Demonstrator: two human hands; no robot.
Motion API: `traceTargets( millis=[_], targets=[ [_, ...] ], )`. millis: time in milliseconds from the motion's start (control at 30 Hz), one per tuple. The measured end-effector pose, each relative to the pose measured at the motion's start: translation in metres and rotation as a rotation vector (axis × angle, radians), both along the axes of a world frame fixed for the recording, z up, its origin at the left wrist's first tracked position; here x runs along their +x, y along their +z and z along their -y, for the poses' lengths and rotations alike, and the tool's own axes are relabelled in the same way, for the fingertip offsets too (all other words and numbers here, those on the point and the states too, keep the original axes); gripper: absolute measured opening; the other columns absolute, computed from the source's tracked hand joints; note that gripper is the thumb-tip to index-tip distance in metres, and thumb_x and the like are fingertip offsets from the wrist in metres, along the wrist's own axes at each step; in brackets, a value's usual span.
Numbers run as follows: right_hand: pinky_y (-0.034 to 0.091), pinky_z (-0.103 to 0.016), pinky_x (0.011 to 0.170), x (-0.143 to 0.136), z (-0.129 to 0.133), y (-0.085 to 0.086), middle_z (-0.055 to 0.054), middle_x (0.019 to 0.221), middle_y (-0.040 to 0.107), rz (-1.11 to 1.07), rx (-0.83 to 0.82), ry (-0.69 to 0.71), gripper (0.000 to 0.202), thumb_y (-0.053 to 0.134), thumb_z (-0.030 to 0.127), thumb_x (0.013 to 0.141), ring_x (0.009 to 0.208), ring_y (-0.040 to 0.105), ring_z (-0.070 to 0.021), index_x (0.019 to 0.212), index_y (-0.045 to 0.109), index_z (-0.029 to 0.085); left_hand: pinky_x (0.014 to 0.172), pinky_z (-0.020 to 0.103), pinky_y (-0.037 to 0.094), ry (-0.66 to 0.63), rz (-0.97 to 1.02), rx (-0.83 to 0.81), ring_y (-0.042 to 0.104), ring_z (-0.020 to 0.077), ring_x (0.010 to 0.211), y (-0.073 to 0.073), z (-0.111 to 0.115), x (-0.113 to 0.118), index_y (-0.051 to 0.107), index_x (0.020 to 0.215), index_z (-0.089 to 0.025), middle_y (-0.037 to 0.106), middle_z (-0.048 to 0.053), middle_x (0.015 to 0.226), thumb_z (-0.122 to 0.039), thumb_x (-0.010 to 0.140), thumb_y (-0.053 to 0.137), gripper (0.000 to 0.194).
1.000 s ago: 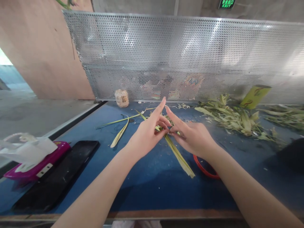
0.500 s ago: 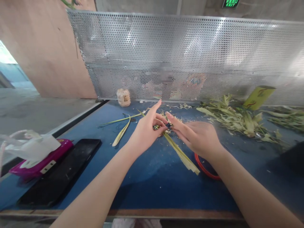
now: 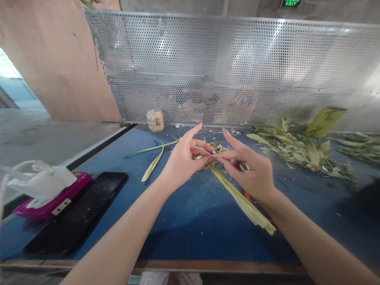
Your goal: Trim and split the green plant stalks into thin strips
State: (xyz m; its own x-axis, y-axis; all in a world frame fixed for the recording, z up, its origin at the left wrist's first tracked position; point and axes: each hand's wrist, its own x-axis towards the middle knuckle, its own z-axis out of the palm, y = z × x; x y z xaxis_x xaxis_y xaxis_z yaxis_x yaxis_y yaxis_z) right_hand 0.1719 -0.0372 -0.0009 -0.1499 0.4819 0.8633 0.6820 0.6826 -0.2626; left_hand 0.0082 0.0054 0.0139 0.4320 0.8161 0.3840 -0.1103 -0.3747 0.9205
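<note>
Near the middle of the blue table, my left hand (image 3: 187, 160) pinches the upper end of a pale green leaf strip (image 3: 237, 194) between thumb and fingers. Its index finger points up and away. My right hand (image 3: 247, 166) meets it at the same spot, thumb and a finger closed at the strip's end, index finger raised. From the fingertips the strip slants down to the right, its wide end close to my right wrist. Small plant scraps (image 3: 219, 148) lie just behind the fingertips. A red ring (image 3: 247, 196) is mostly hidden under the strip and right forearm.
Loose leaves (image 3: 305, 152) are heaped at the right beside a yellow-green box (image 3: 326, 122). A twine roll (image 3: 155, 120) stands by the perforated metal screen (image 3: 184, 51). At the left are a black phone (image 3: 75, 213), a purple power strip (image 3: 53, 198) and a single leaf (image 3: 152, 163).
The leaf strip now reaches farther down and right. My right hand has turned, its index finger lifting away from the left hand. More of the red ring is covered.
</note>
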Motion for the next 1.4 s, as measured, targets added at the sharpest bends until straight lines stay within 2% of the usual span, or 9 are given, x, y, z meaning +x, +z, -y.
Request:
traceTargets(
  millis=[100,233,600,833,900,1000,1067,1200,1400],
  targets=[
    [0.039,-0.021,0.038,-0.002,-0.001,0.000,0.001,0.075,0.069,-0.231,-0.178,0.124,0.055,0.055,0.020,0.079,0.041,0.043,-0.0069,0.132,0.039,0.027,0.056,0.026,0.055,-0.015,0.036,-0.065,0.061,0.0159,0.075,0.003,0.002,0.001,0.024,0.134,-0.024,0.059,0.002,0.086,-0.013,0.065,0.068,0.082],
    [0.035,-0.018,0.034,0.001,-0.007,-0.002,0.002,0.073,0.067,-0.361,-0.347,0.304,0.060,0.056,0.022,0.078,0.039,0.038,-0.0048,0.134,0.034,0.027,0.055,0.024,0.054,-0.071,0.080,-0.100,0.062,0.0141,0.071,0.005,0.005,0.001,0.025,0.133,-0.024,0.058,0.000,0.081,-0.010,0.064,0.068,0.082],
    [0.032,-0.018,0.037,0.002,-0.012,-0.005,0.003,0.068,0.061,-0.485,-0.431,0.529,0.057,0.053,0.022,0.081,0.042,0.036,-0.0053,0.134,0.034,0.029,0.056,0.023,0.053,-0.125,0.036,-0.124,0.061,0.0131,0.070,0.007,0.009,0.003,0.025,0.133,-0.024,0.058,-0.001,0.080,-0.008,0.064,0.067,0.082],
    [0.045,-0.021,0.048,0.001,-0.008,-0.003,0.002,0.072,0.063,-0.274,-0.334,0.427,0.060,0.051,0.020,0.082,0.056,0.053,-0.0097,0.136,0.029,0.029,0.056,0.025,0.053,-0.140,-0.035,-0.088,0.060,0.0144,0.074,0.005,0.008,0.001,0.025,0.133,-0.027,0.056,0.000,0.082,-0.012,0.066,0.067,0.081],
    [0.048,-0.023,0.053,0.003,-0.006,0.000,0.002,0.072,0.064,-0.149,-0.217,0.302,0.060,0.051,0.017,0.082,0.060,0.055,-0.0108,0.136,0.029,0.029,0.056,0.025,0.054,-0.116,-0.037,-0.071,0.060,0.0147,0.075,0.004,0.006,0.000,0.026,0.133,-0.027,0.055,0.000,0.081,-0.013,0.065,0.067,0.080],
    [0.048,-0.023,0.059,0.009,-0.005,0.005,0.003,0.072,0.065,0.138,0.069,0.104,0.061,0.052,0.012,0.081,0.059,0.055,-0.0101,0.135,0.031,0.030,0.057,0.026,0.054,-0.070,-0.038,-0.066,0.060,0.0147,0.073,0.003,0.004,-0.001,0.026,0.133,-0.025,0.055,0.000,0.082,-0.011,0.065,0.066,0.079],
    [0.047,-0.023,0.062,0.014,-0.005,0.007,0.003,0.073,0.066,0.336,0.212,0.045,0.063,0.052,0.009,0.081,0.060,0.055,-0.0096,0.136,0.029,0.031,0.057,0.026,0.054,-0.035,-0.058,-0.054,0.061,0.0146,0.072,0.004,0.003,-0.001,0.025,0.133,-0.025,0.056,0.001,0.083,-0.010,0.066,0.064,0.079],
    [0.048,-0.021,0.062,0.022,-0.004,0.009,0.004,0.077,0.067,0.521,0.295,0.023,0.069,0.052,0.007,0.080,0.064,0.058,-0.0091,0.137,0.024,0.033,0.053,0.023,0.052,0.024,-0.114,0.007,0.059,0.0127,0.067,0.005,0.005,-0.001,0.028,0.133,-0.025,0.055,-0.001,0.078,-0.008,0.067,0.061,0.076],
    [0.049,-0.023,0.062,0.028,0.002,0.011,0.005,0.081,0.069,0.601,0.364,0.050,0.070,0.052,0.009,0.081,0.068,0.061,-0.0104,0.137,0.021,0.036,0.064,0.028,0.051,-0.078,-0.044,0.073,0.058,0.0139,0.072,0.003,0.008,0.000,0.024,0.134,-0.023,0.053,-0.001,0.077,-0.010,0.068,0.061,0.077]
  ],
)
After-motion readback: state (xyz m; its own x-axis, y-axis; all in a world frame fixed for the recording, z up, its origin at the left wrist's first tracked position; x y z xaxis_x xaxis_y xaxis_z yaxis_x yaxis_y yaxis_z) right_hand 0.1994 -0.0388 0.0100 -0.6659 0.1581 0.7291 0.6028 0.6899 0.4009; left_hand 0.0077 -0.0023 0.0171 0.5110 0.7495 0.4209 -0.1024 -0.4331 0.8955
